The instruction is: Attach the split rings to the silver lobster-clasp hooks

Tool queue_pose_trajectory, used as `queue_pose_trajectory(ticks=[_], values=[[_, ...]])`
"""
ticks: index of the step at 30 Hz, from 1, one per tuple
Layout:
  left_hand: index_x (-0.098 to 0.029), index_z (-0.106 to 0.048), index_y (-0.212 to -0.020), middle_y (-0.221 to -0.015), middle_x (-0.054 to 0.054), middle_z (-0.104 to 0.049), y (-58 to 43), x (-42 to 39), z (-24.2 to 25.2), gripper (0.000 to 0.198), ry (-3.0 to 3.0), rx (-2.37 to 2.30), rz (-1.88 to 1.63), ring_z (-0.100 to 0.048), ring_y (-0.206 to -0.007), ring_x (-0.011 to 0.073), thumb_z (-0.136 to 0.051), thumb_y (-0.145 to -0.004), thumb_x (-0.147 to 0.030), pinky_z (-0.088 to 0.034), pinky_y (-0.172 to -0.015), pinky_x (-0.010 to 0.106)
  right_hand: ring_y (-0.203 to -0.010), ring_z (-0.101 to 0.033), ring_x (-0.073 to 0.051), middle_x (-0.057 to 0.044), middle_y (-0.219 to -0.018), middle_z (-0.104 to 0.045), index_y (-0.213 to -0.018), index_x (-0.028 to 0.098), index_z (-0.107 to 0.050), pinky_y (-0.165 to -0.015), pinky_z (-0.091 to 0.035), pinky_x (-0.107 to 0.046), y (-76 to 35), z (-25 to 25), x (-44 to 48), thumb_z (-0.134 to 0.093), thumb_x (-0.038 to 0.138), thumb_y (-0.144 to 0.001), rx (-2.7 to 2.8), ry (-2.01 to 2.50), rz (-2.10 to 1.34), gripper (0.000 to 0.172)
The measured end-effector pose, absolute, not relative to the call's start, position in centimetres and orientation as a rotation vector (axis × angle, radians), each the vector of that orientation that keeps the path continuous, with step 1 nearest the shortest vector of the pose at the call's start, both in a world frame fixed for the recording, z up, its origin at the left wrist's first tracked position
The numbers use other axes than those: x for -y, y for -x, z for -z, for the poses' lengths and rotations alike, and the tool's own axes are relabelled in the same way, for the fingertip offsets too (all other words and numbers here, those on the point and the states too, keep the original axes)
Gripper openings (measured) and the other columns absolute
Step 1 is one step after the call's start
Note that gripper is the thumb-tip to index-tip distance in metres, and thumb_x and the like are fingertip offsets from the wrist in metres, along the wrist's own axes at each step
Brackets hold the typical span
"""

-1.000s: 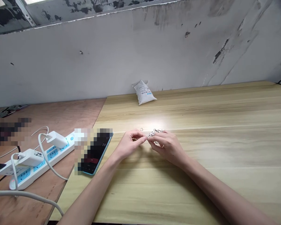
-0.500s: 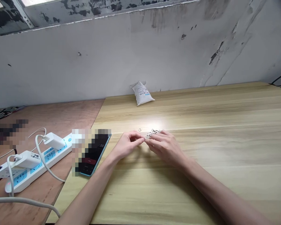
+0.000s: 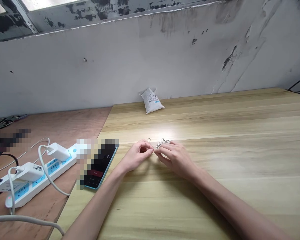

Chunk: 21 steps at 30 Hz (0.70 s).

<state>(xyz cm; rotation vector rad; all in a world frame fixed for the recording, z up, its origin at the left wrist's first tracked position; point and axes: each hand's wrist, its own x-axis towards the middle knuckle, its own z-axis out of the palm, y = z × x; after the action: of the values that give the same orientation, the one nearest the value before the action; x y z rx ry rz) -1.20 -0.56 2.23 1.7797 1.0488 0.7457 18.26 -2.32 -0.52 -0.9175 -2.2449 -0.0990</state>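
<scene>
My left hand (image 3: 137, 155) and my right hand (image 3: 176, 156) meet fingertip to fingertip over the light wooden table (image 3: 215, 160). Both pinch a small silver metal piece (image 3: 155, 150) between them; it is too small to name. Just behind the fingers lies a little heap of silver clasps and rings (image 3: 163, 142). A single loose ring (image 3: 149, 139) lies a bit to the left of the heap.
A small white bag (image 3: 152, 100) leans against the wall at the table's back edge. A phone with a blue case (image 3: 100, 165) lies left of my left hand. A white power strip (image 3: 37, 173) with chargers and cables sits on the brown table further left.
Both hands stay pinched together in nearly the same spot, the fingertips closing in slightly. The view has shifted a little.
</scene>
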Motion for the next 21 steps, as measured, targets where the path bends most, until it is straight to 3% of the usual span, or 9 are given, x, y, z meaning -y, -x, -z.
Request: queue_pose_trajectory(ticks=[13,21], values=[[-0.018,-0.071,-0.082,-0.100,0.008,-0.065,1.28,0.70,-2.51,0.018,-1.791,-1.035,-0.716,-0.061,-0.097,0.0198,-0.061,-0.087,-0.032,-0.047,-0.087,0.033,-0.058,-0.052,-0.010,0.001,-0.066,-0.066,-0.079,0.018,-0.066,-0.062,-0.031,-0.026,-18.25,0.69,2.29,-0.049,0.016,-0.094,2.197,0.926,0.114,0.023],[-0.017,-0.065,-0.077,-0.095,0.006,-0.064,0.75,1.05,-2.20,0.017,-1.837,-1.078,-0.781,-0.061,-0.091,0.0190,-0.061,-0.085,-0.031,-0.049,-0.078,0.031,-0.057,-0.052,-0.010,0.000,-0.064,-0.065,-0.074,0.017,-0.064,-0.063,-0.030,-0.026,-18.08,0.52,2.40,-0.046,0.017,-0.096,2.227,0.983,0.145,0.029]])
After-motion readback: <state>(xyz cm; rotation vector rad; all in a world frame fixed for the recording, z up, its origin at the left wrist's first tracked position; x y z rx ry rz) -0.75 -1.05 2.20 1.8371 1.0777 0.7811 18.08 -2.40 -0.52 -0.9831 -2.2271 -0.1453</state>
